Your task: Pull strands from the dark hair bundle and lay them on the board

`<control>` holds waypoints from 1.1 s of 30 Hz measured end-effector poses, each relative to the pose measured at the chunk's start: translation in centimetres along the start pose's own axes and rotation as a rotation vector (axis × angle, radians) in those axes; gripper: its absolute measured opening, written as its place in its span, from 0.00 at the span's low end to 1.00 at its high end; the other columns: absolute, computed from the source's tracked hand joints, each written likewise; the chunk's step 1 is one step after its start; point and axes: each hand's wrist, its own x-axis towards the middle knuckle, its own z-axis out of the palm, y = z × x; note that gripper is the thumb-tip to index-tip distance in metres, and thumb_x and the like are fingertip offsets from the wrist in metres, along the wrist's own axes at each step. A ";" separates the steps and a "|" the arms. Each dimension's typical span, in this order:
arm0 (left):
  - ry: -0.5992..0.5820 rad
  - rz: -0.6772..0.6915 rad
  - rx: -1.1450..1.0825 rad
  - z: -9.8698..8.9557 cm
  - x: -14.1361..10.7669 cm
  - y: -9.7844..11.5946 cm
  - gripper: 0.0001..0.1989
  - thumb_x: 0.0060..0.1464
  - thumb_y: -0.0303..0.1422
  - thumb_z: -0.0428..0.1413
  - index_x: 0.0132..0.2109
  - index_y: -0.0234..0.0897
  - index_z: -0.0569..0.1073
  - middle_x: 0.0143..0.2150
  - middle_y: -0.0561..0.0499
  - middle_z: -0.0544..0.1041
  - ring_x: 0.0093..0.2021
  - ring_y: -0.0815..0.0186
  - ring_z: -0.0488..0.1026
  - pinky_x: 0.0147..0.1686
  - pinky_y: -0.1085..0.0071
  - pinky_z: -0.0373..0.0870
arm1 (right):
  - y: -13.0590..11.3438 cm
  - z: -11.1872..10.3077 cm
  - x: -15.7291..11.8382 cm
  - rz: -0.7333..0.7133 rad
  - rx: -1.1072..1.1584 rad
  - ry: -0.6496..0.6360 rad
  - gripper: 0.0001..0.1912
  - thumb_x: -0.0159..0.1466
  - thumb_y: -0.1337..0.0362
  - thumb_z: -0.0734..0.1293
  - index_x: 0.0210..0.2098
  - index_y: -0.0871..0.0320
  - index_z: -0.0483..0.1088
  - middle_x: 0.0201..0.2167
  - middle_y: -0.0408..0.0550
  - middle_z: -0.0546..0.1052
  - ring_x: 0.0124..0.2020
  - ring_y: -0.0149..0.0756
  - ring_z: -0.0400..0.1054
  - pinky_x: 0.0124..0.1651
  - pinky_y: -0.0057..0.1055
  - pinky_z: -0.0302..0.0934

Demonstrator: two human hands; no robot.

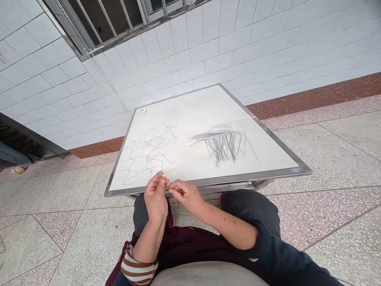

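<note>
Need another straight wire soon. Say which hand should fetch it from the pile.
Probably right: the right hand sits nearer the straight wire pile, while the left hand keeps its grip on the wire being bent.

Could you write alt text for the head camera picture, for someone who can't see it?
A seated person's left hand and right hand pinch a thin wire at the near edge of a white table. Bent wires lie left, a straight wire pile right.

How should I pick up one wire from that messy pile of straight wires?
Probably pinch a stray end at the near edge of the pile of straight wires, coming from the seated person's side. The wires there fan apart on the white table, so your fingers can likely single out one.
</note>
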 end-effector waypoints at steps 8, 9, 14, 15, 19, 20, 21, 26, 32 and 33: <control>-0.001 -0.069 -0.012 -0.4 0.3 -0.1 0.16 0.40 0.28 0.66 0.41 0.35 0.78 0.30 0.54 0.75 0.31 0.73 0.72 0.37 0.73 0.67 | 0.6 -0.3 0.3 -0.233 -0.236 0.002 0.07 0.63 0.67 0.61 0.37 0.56 0.70 0.27 0.43 0.74 0.28 0.30 0.64 0.32 0.26 0.57; -0.012 -0.075 0.002 -0.4 0.3 0.0 0.16 0.40 0.28 0.66 0.40 0.35 0.78 0.29 0.54 0.74 0.30 0.73 0.72 0.37 0.73 0.67 | 0.7 -0.6 0.3 -0.303 -0.304 -0.004 0.07 0.64 0.67 0.60 0.37 0.56 0.71 0.27 0.44 0.74 0.29 0.31 0.64 0.32 0.26 0.56; -0.059 -0.106 0.082 -0.7 0.3 0.3 0.16 0.39 0.29 0.66 0.40 0.35 0.78 0.28 0.55 0.74 0.30 0.73 0.71 0.36 0.73 0.68 | 0.8 -2.3 0.7 -0.626 -0.617 -0.095 0.10 0.67 0.69 0.58 0.35 0.57 0.70 0.24 0.44 0.70 0.28 0.32 0.58 0.29 0.27 0.51; -0.067 -0.116 0.091 -0.7 0.2 0.4 0.16 0.39 0.28 0.66 0.40 0.35 0.78 0.28 0.55 0.74 0.30 0.73 0.71 0.36 0.73 0.67 | 0.7 -2.6 0.7 -0.670 -0.654 -0.111 0.10 0.67 0.70 0.57 0.35 0.57 0.70 0.24 0.44 0.69 0.28 0.32 0.57 0.28 0.28 0.50; -0.080 -0.134 0.072 -0.6 -0.4 0.1 0.20 0.39 0.28 0.66 0.44 0.36 0.77 0.29 0.55 0.74 0.31 0.73 0.71 0.38 0.74 0.67 | 0.4 -3.4 1.0 -0.775 -0.709 -0.162 0.12 0.67 0.72 0.56 0.33 0.58 0.68 0.25 0.43 0.67 0.28 0.31 0.55 0.29 0.28 0.50; -0.079 -0.128 0.063 -0.6 -0.5 -0.1 0.20 0.40 0.28 0.66 0.45 0.36 0.77 0.30 0.55 0.74 0.31 0.73 0.71 0.38 0.74 0.66 | 0.4 -3.5 1.0 -0.788 -0.712 -0.178 0.12 0.68 0.72 0.55 0.32 0.58 0.67 0.24 0.43 0.66 0.28 0.31 0.55 0.29 0.29 0.50; -0.080 -0.120 0.058 -0.6 -0.6 -0.3 0.21 0.40 0.28 0.65 0.45 0.37 0.76 0.30 0.55 0.74 0.32 0.73 0.71 0.38 0.75 0.66 | 0.4 -3.5 1.1 -0.796 -0.715 -0.194 0.12 0.68 0.72 0.55 0.31 0.58 0.66 0.24 0.42 0.66 0.28 0.31 0.54 0.29 0.29 0.50; -0.096 -0.110 0.043 -0.8 -0.7 -1.3 0.22 0.43 0.28 0.64 0.49 0.38 0.74 0.29 0.55 0.74 0.32 0.73 0.71 0.38 0.75 0.66 | 1.2 -3.4 1.5 -0.807 -0.712 -0.217 0.13 0.67 0.73 0.55 0.29 0.58 0.65 0.24 0.42 0.66 0.27 0.30 0.53 0.30 0.28 0.50; -0.108 -0.107 0.048 -1.0 -0.4 -0.8 0.23 0.44 0.29 0.64 0.50 0.38 0.72 0.30 0.55 0.74 0.32 0.72 0.72 0.38 0.74 0.66 | 1.6 -3.2 1.4 -0.755 -0.664 -0.147 0.08 0.67 0.70 0.58 0.37 0.58 0.68 0.25 0.43 0.68 0.29 0.31 0.55 0.32 0.28 0.54; -0.107 -0.108 0.042 -1.0 -0.4 -0.6 0.24 0.43 0.28 0.64 0.50 0.38 0.72 0.29 0.55 0.74 0.32 0.72 0.72 0.38 0.74 0.65 | 1.5 -3.3 1.3 -0.747 -0.660 -0.137 0.08 0.67 0.70 0.59 0.40 0.58 0.68 0.26 0.43 0.69 0.30 0.32 0.56 0.32 0.28 0.54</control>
